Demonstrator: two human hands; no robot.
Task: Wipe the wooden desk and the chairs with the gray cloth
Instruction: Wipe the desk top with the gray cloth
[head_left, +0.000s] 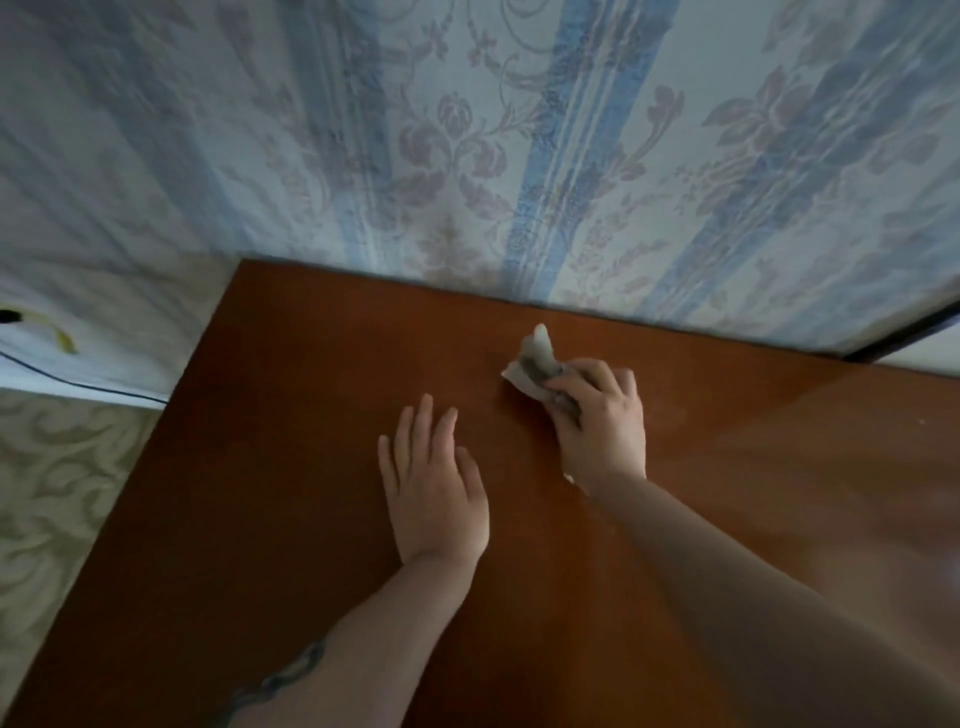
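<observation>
While the left hand is lying flat on the desk with fingers straight and slightly spread, the right hand is curling its fingers round the cloth, pressing it to the wood at the far middle, near the wall. Soft, light and limp, the cloth is likely bunching under pressure, so gripping it mid-wad under the palm seems best. It is looking grey and crumpled, one pale corner sticking up.
</observation>
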